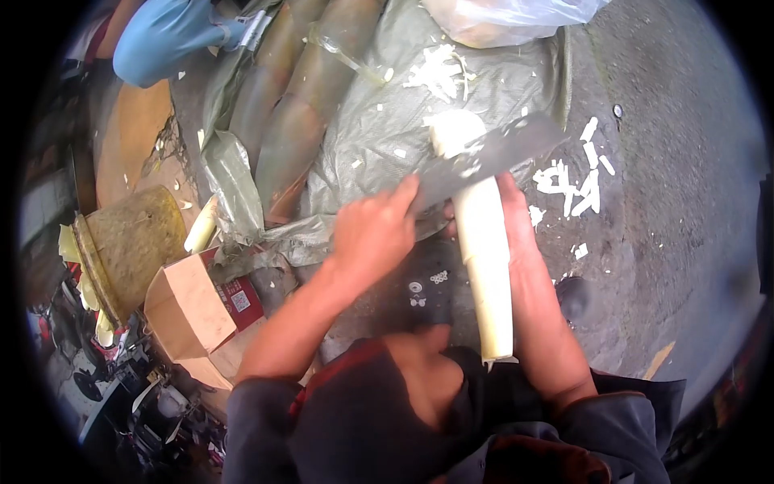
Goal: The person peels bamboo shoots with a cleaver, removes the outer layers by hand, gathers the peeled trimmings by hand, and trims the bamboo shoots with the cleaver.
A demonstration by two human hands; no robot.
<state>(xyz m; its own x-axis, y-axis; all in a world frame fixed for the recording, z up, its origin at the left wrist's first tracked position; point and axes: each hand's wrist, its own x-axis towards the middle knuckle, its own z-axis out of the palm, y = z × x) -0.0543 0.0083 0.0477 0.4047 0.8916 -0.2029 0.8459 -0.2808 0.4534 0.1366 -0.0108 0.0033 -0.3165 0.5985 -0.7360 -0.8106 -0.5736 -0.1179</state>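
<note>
Well, left hand (375, 230) grips cleaver (509, 152); carton (187, 310) looks QR-coded.

The blade (504, 153) is smeared by blur, and its handle is hidden inside the left hand (375, 230). The blade covers a band of the pale stalk (484, 270), which in turn hides much of the right hand (513, 202). The top edge cuts off the plastic bag (516, 20); print on the carton (193, 302) is too small to read, and clutter (153, 403) at lower left is indistinct.
</note>
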